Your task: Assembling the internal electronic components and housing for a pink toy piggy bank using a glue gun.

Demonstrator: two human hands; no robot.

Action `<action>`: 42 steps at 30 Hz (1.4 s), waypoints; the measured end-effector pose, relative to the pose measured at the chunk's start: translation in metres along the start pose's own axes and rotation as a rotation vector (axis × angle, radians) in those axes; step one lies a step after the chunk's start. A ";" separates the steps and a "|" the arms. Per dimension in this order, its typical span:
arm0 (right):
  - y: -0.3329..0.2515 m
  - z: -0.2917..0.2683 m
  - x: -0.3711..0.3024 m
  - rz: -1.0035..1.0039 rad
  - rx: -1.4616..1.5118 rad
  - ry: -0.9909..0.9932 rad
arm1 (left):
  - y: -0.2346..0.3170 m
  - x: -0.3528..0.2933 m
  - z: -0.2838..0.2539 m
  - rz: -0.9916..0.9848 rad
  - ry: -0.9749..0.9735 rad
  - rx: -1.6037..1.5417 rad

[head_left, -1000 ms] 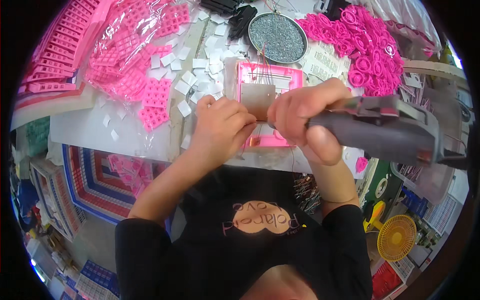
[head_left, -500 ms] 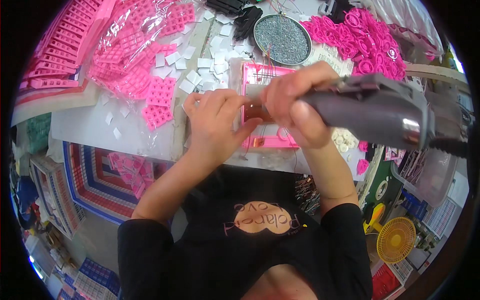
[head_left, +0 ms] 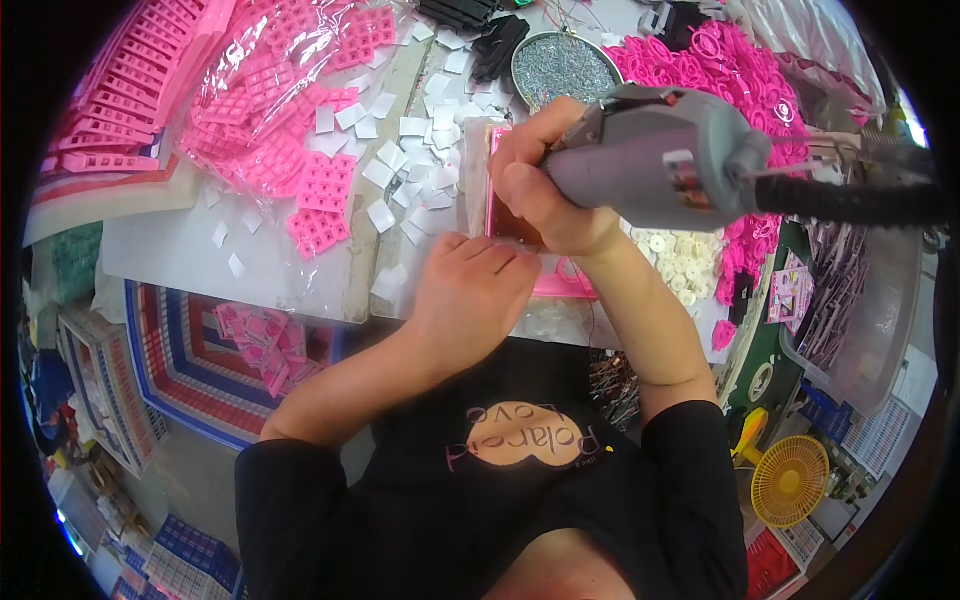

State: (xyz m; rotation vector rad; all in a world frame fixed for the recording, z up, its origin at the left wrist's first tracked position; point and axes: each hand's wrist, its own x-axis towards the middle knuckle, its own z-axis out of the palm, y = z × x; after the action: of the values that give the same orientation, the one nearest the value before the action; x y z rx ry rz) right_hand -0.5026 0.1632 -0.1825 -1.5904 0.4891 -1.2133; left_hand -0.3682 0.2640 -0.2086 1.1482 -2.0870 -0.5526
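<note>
My right hand is wrapped round a grey electric screwdriver, whose thick black cable runs off to the right. Its tip is hidden behind that hand, over a pink plastic case lying on the table. Inside the case part of a brown circuit board shows. At the near left of the case, the fingers of my left hand are curled together against its edge; whatever they may pinch is hidden. Thin wires hang past the near side of the case.
Beyond the case stands a round dish of small screws. White squares lie scattered left of it, beside bagged pink keypads. Pink rings and white round buttons are heaped on the right.
My left hand has moved nearer to me and right, its spread fingers now curled. My right hand has shifted left, and the screwdriver's cable end has swung left and up.
</note>
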 end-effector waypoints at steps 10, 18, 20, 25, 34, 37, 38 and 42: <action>-0.033 -0.039 0.003 0.009 0.074 0.182 | -0.019 0.016 0.000 0.012 0.116 -0.082; -0.028 -0.046 -0.049 0.554 -0.324 -0.087 | -0.016 0.030 0.010 -0.061 0.085 -0.067; -0.030 -0.045 -0.049 0.448 -0.442 -0.094 | -0.012 0.032 0.010 -0.087 0.107 -0.048; -0.029 -0.045 -0.058 0.391 -0.535 -0.062 | -0.011 0.031 0.015 -0.167 0.066 -0.092; -0.031 -0.041 -0.066 0.420 -0.499 0.066 | -0.006 0.035 -0.001 -0.125 0.051 0.067; -0.031 -0.038 -0.066 0.377 -0.547 0.089 | -0.011 0.033 0.006 -0.175 0.050 0.008; -0.031 -0.038 -0.066 0.366 -0.564 0.084 | -0.013 0.032 0.008 -0.198 0.051 -0.027; -0.029 -0.040 -0.069 0.412 -0.528 0.088 | -0.015 0.030 0.007 -0.192 0.028 -0.067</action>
State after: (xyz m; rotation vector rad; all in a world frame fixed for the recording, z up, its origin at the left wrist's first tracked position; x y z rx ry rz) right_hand -0.5729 0.2097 -0.1900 -1.7519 1.2073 -0.8782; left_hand -0.3762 0.2310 -0.2119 1.3179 -1.9315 -0.6869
